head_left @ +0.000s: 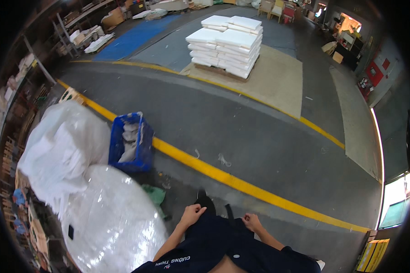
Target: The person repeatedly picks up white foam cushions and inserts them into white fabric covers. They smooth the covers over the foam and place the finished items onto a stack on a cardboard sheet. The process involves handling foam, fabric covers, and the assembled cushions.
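At my waist, my left hand point(193, 214) is closed, its fingers curled at the edge of a dark garment point(221, 227). On the other side my right hand point(251, 221) pinches the same dark cloth near its corner. A short black strap point(229, 211) sticks out between the two hands. What lies inside the fingers is too small to make out fully. Left of my left arm stands a large bundle wrapped in clear film point(111, 218), with a black phone-like object point(71, 232) on it.
Behind the wrapped bundle are a big white plastic sack point(66, 141) and a blue crate point(146, 145) holding pale scraps. Green sheeting point(155, 195) lies on the floor beside me. A yellow line point(214, 173) crosses the grey floor. Farther off, white slabs point(225, 45) are stacked on a pallet.
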The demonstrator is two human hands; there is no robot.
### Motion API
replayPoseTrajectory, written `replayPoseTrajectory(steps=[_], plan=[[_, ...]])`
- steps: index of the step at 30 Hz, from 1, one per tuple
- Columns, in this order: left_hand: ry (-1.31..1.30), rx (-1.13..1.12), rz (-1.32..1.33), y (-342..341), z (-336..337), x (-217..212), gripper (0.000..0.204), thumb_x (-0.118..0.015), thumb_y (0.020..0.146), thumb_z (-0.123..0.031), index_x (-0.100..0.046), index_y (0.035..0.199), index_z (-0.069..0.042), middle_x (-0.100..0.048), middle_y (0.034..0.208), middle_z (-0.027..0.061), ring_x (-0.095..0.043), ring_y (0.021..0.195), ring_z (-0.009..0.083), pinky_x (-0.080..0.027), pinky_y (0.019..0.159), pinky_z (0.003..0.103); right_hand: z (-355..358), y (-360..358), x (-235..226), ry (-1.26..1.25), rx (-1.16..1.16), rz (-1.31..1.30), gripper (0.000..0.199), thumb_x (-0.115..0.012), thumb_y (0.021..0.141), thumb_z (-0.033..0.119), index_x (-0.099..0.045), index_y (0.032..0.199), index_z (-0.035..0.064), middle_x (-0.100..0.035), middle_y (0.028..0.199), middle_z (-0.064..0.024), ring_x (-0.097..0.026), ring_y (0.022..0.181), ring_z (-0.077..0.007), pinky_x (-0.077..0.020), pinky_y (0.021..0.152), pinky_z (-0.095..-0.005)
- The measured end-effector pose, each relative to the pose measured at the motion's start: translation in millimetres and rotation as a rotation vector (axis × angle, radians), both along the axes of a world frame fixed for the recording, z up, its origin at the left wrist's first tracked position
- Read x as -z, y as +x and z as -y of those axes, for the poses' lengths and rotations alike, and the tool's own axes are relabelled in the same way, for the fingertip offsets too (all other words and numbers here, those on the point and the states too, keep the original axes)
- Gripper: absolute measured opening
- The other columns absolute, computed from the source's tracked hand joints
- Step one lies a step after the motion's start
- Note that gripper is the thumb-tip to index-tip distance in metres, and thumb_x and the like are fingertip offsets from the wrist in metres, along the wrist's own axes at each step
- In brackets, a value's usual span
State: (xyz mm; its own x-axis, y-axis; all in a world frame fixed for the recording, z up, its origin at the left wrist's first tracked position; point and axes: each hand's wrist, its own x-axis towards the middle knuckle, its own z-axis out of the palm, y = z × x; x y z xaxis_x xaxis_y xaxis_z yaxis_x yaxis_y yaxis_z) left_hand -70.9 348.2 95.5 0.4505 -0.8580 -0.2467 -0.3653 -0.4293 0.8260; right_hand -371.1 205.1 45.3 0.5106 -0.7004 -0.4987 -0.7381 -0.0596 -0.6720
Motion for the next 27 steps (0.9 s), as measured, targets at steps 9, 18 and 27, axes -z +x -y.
replayPoseTrajectory(steps=[9, 18, 27], plan=[[0.028, 0.159, 0.177, 227.3, 339.2, -15.0, 0.029, -0.068, 0.086, -0.030, -0.064, 0.082, -0.002, -0.061, 0.065, 0.0125, -0.060, 0.060, 0.0305, -0.048, 0.058, 0.039, 306.8, 208.4, 5.5, -0.098, -0.007, -0.088, 0.034, -0.059, 0.090, 0.032, -0.066, 0.099, -0.0001, -0.069, 0.098, -0.0215, -0.066, 0.091, -0.0364, -0.0517, 0.081, -0.0414], [0.310, 1.038, -0.462, 373.5, 570.9, -89.3, 0.026, -0.070, 0.083, -0.023, -0.063, 0.101, -0.005, -0.060, 0.083, 0.0025, -0.055, 0.078, 0.0135, -0.047, 0.070, 0.030, 556.7, 408.9, -133.4, 0.632, -0.452, 0.594, 0.017, -0.063, 0.093, 0.012, -0.060, 0.108, 0.0029, -0.062, 0.099, -0.0011, -0.055, 0.088, -0.0082, -0.0469, 0.079, -0.0254], [0.206, 0.823, -0.369, 476.9, 834.9, -83.9, 0.028, -0.070, 0.071, -0.007, -0.058, 0.096, -0.004, -0.050, 0.071, 0.0041, -0.047, 0.066, 0.0143, -0.041, 0.060, 0.031, 834.8, 593.9, -143.8, 0.217, -0.935, 0.218, 0.033, -0.070, 0.079, 0.022, -0.061, 0.106, 0.0053, -0.067, 0.097, -0.0095, -0.065, 0.091, -0.0260, -0.0499, 0.077, -0.0381]])
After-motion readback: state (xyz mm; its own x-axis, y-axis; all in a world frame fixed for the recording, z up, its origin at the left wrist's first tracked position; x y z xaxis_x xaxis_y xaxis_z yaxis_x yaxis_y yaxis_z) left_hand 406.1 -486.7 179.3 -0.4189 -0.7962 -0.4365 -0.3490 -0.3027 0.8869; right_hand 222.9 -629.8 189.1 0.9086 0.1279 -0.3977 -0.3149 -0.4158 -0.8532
